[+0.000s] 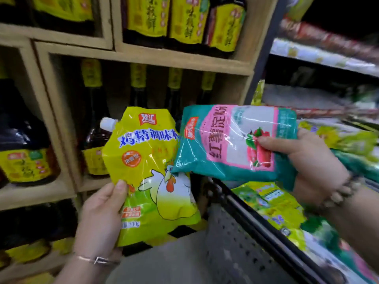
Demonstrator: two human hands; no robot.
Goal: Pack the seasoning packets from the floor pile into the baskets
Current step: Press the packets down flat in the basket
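Note:
My left hand point(102, 214) grips a yellow spouted pouch point(147, 171) with a white chicken printed on it, thumb on its lower left edge. The pouch stands upright in front of the wooden shelves. My right hand point(307, 158) holds a teal and pink starch packet point(231, 140) by its right end, thumb across the front. That packet lies sideways, and its left corner overlaps the yellow pouch. No basket and no floor pile can be made out.
Wooden shelf compartments point(143, 58) hold dark sauce bottles point(94, 119) with yellow labels at left and centre. A dark metal shelf edge point(252, 220) runs diagonally at lower right, with green and yellow packets point(274, 203) lying behind it. More blurred packets fill the right-hand shelves.

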